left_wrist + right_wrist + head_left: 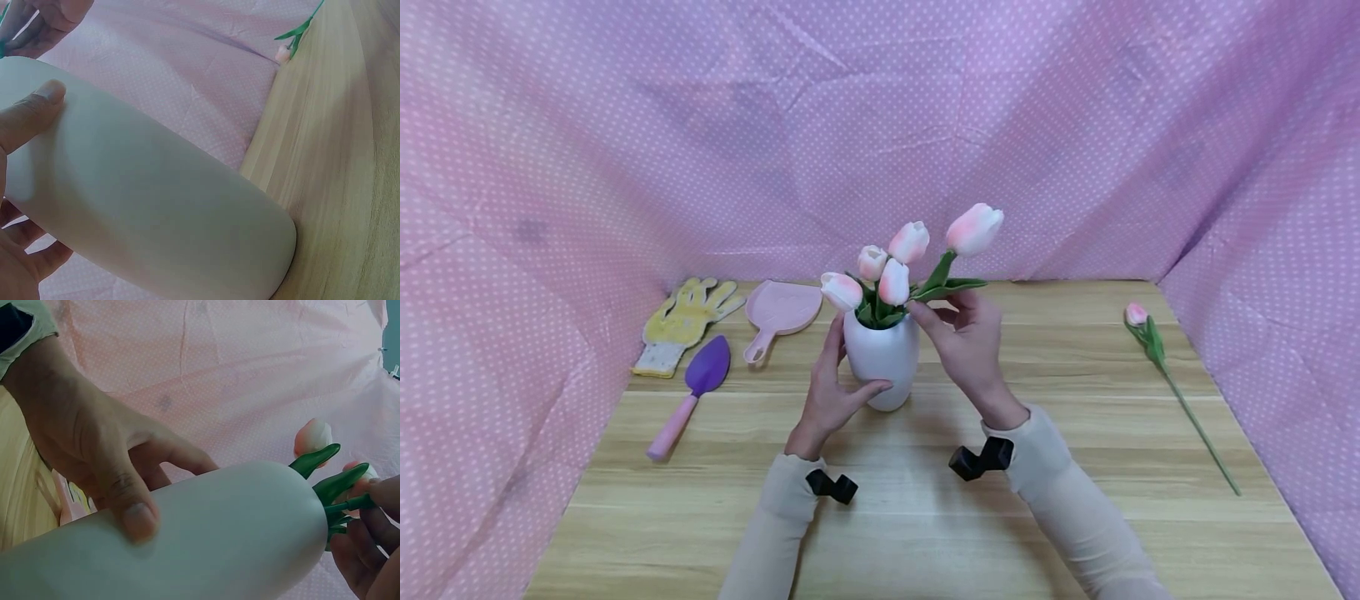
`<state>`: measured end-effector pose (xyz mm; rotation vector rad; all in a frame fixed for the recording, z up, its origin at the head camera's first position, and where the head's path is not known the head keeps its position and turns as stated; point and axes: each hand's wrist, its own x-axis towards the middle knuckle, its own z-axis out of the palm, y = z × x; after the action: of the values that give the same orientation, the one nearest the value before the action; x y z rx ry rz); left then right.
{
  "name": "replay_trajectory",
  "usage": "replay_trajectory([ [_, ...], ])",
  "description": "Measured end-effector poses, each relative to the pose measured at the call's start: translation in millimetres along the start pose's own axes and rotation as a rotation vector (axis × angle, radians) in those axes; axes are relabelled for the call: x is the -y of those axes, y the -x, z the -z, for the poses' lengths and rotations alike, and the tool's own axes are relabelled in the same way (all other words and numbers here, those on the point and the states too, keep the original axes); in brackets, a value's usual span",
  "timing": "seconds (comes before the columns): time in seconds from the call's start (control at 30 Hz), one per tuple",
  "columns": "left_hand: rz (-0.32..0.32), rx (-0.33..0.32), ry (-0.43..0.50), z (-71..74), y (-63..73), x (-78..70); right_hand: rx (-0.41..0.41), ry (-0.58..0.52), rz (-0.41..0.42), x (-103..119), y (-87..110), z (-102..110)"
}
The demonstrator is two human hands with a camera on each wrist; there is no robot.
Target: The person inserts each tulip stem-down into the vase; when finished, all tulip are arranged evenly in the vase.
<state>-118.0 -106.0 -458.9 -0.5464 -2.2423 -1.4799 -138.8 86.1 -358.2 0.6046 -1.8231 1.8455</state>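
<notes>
A white vase point(883, 358) stands upright on the table, several pink-and-white tulips point(893, 282) rising from its mouth. My left hand point(831, 396) grips the vase from its left side; in the left wrist view the thumb point(31, 115) lies across the white wall. At the rim, my right hand point(964, 346) pinches the green stem point(350, 504) of a tulip point(974, 229) that leans out to the right, higher than the others. Its stem reaches the vase mouth in the right wrist view. How deep the stem goes is hidden inside the vase.
One more tulip point(1180, 400) lies at the right of the wooden table. Over on the left are a yellow-and-white glove point(681, 325), a purple trowel point(707, 367) with a pink handle and a pink dustpan-like scoop point(782, 308). Pink dotted cloth point(880, 125) surrounds the table.
</notes>
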Motion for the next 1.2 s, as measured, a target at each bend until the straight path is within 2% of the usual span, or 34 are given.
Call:
replay_trajectory([
  [0.17, 0.010, 0.004, 0.000, 0.6, -0.5, -0.3, 0.027, 0.123, 0.026, -6.0, 2.5, -0.4],
  [0.37, 0.010, 0.003, -0.002, 0.6, -1.4, -0.8, 0.052, 0.216, 0.065, -9.4, 4.0, -0.3],
  [0.73, 0.024, 0.006, -0.004, 0.1, -0.6, -0.8, 0.092, 0.275, 0.003, -7.7, 5.7, -0.1],
  [0.87, 0.019, 0.011, 0.004, 1.0, -0.5, -0.3, 0.078, 0.257, -0.023, -6.4, 6.7, 3.0],
  [1.0, 0.011, 0.008, 0.002, 0.8, -0.9, 0.3, 0.060, 0.181, -0.059, -5.1, 6.6, 5.8],
  [1.2, 0.013, 0.005, 0.003, 0.5, -0.9, 0.3, 0.017, 0.089, -0.041, -3.3, 5.4, 5.0],
])
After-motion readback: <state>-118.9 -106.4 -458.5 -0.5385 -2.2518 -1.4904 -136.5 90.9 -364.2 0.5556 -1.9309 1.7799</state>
